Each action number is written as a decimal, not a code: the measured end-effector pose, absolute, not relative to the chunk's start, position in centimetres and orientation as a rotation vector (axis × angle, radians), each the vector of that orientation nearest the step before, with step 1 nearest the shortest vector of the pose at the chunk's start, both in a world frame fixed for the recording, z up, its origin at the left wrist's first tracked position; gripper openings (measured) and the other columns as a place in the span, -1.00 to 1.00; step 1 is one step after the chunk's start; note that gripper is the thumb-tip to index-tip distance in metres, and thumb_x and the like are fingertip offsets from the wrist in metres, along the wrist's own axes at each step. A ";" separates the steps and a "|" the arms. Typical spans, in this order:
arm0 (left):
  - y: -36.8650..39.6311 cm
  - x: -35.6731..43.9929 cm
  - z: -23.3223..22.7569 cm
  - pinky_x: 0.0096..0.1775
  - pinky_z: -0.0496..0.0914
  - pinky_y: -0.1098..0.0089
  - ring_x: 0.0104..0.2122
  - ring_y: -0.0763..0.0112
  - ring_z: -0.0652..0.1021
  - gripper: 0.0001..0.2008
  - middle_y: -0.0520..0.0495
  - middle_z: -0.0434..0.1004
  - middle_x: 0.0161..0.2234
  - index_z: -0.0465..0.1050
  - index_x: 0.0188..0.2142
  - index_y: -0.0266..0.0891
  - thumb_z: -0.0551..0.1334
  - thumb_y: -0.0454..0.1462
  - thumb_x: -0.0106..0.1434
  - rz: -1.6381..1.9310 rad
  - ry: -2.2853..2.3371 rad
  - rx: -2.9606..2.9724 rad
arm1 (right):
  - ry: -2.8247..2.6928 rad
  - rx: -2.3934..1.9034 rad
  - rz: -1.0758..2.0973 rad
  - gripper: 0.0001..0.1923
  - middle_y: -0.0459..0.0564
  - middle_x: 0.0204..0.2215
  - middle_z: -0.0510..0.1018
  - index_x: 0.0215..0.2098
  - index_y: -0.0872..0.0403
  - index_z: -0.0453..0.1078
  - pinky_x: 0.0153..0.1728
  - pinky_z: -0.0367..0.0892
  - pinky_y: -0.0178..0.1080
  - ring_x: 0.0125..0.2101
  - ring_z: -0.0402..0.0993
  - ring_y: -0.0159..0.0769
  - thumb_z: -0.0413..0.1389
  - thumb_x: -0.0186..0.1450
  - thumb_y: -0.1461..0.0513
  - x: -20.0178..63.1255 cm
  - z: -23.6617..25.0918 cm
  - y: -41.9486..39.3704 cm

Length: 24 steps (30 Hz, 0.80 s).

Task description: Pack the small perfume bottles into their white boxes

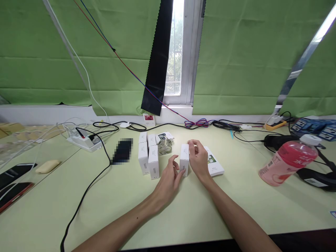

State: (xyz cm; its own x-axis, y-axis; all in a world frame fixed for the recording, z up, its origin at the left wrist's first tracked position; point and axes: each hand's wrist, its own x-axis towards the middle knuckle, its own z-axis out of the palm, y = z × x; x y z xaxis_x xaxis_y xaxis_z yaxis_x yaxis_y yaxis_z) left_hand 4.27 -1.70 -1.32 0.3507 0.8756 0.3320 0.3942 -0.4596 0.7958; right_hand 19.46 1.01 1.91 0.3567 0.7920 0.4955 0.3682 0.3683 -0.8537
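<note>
A small white box [184,159] stands upright on the table between my hands. My left hand [168,178] is at its left side, thumb against the lower front and the other fingers bent beside it. With fingers closed at the upper right edge of the same box, my right hand [198,158] holds it; its fingertips are partly hidden. Several similar white boxes [153,162] stand grouped to the left. Behind them is a clear plastic-wrapped item [165,146], its contents hard to make out. Right of my right hand lies a flat white box with a flower picture [215,164].
A pink drink bottle [288,162] and black headphones [319,178] are on the right. A black cable [86,192] runs down the left side from a white power strip [88,141]. Phones [15,175] lie far left. A small picture box [149,119] stands by the wall.
</note>
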 end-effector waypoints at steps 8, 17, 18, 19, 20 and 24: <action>-1.2 4.3 -1.9 -0.38 0.36 0.42 -0.41 0.45 0.48 -0.56 0.02 0.41 -0.25 0.04 0.23 -0.10 0.13 -0.23 0.42 1.048 1.091 1.981 | -1.340 -1.104 0.204 -0.77 0.09 -0.07 0.51 -0.09 0.02 0.41 -0.42 0.34 -0.21 -0.40 0.41 -0.30 0.05 0.39 0.10 19.0 1.8 0.3; -1.2 4.1 -1.4 -0.46 0.20 0.42 -0.51 0.46 0.31 -0.84 0.08 0.30 -0.48 0.21 -0.36 -0.17 0.10 -0.27 0.39 1.136 1.151 2.108 | -1.582 -1.073 0.185 -0.63 0.14 0.08 0.46 0.03 -0.02 0.44 -0.30 0.44 -0.12 -0.30 0.50 -0.19 0.20 0.25 0.17 18.4 1.2 0.3; -1.2 4.1 -1.3 -0.46 0.19 0.42 -0.51 0.46 0.29 -0.82 0.08 0.29 -0.49 0.20 -0.39 -0.17 0.10 -0.28 0.38 1.134 1.140 2.132 | -1.595 -1.072 0.174 -0.63 0.14 0.10 0.46 0.04 -0.04 0.45 -0.25 0.46 -0.10 -0.23 0.52 -0.15 0.20 0.26 0.17 18.5 1.0 0.5; -1.2 4.1 -1.2 -0.46 0.17 0.41 -0.51 0.46 0.29 -0.80 0.08 0.28 -0.50 0.19 -0.42 -0.18 0.10 -0.28 0.37 1.132 1.129 2.151 | -1.603 -1.069 0.160 -0.63 0.14 0.12 0.45 0.05 -0.05 0.45 -0.19 0.46 -0.08 -0.15 0.52 -0.10 0.19 0.28 0.17 18.5 0.8 0.6; -1.3 4.2 -1.1 -0.46 0.16 0.41 -0.51 0.46 0.28 -0.78 0.08 0.27 -0.51 0.18 -0.44 -0.18 0.10 -0.28 0.37 1.127 1.116 2.164 | -1.608 -1.063 0.141 -0.64 0.14 0.13 0.45 0.07 -0.06 0.45 -0.12 0.46 -0.05 -0.06 0.51 -0.06 0.18 0.29 0.16 18.6 0.7 0.8; -1.9 4.4 -0.7 -0.45 0.14 0.40 -0.52 0.48 0.25 -0.73 0.09 0.24 -0.52 0.14 -0.47 -0.18 0.10 -0.25 0.38 1.057 1.035 2.185 | -1.624 -1.042 0.068 -0.60 0.16 0.13 0.47 0.13 -0.06 0.45 0.05 0.40 0.03 0.11 0.41 0.00 0.20 0.33 0.12 19.0 0.0 1.4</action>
